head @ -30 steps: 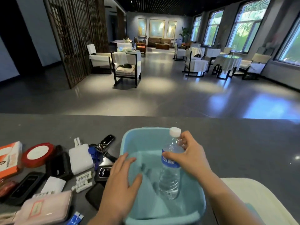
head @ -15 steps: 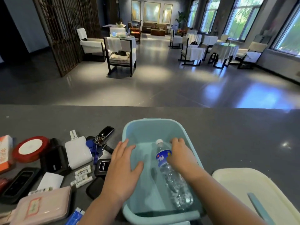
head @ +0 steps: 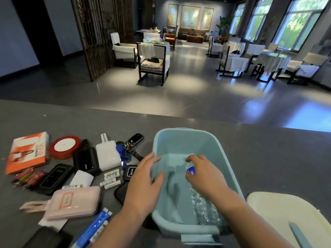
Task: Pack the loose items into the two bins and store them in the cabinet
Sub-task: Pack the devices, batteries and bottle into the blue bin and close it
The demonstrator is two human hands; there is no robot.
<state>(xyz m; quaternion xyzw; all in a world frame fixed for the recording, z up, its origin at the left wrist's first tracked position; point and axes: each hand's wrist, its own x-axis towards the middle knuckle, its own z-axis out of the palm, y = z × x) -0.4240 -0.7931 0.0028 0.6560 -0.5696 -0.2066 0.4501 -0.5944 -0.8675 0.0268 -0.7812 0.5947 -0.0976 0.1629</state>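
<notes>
Since a second ago you have tipped the bottle [head: 202,203] from upright to lying flat along the right side of the blue bin [head: 180,138], cap end away from you. Your right hand [head: 204,178] lies on top of the bottle near its blue label, fingers bent over it; whether they are clasping it or only resting there, I cannot tell. Your left hand [head: 143,183] is spread flat on the bin's left rim, fingers straight, holding nothing and steadying the bin.

By my reading you are barely started: one item is in, and it looks about ready to be let go. Everything else sits loose on the counter [head: 268,158] to your left. The white bin [head: 279,213] at your right appears unpacked, though only part of it shows, with a pale blue strip of some kind in it. No cabinet is in view, so storing is all ahead.

Counts: two bins, one bottle. Loose, as far as I can make out: one orange box [head: 26,151], one red tape roll [head: 65,146], one white charger [head: 108,155], one bunch of keys [head: 130,145], one pink pouch [head: 71,203], one blue tube [head: 95,228], a few small white batteries [head: 111,179] and several dark cases and gadgets I cannot count surely.
</notes>
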